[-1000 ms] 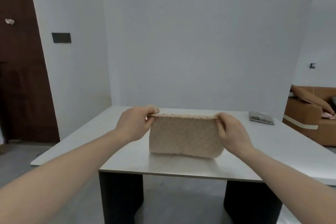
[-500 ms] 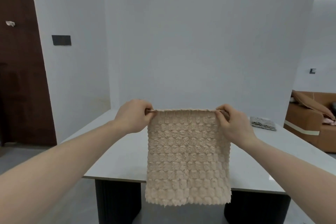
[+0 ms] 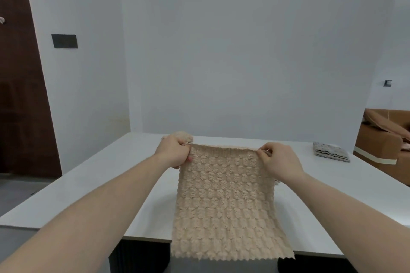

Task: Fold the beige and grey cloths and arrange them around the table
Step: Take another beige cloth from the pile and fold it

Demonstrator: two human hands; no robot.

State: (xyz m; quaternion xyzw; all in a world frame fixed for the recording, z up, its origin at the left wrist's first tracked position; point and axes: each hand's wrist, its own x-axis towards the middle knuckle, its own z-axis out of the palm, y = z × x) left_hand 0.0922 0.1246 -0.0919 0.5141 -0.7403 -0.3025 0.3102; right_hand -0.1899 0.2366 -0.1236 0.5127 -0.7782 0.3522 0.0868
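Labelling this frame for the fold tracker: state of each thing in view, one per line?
beige cloth: unfolded, held up by its top corners, lower edge hanging past the table's near edge
left hand: grips top left corner
right hand: pinches top right corner
grey cloth: folded, lying on the table's far right
table: bears the grey cloth
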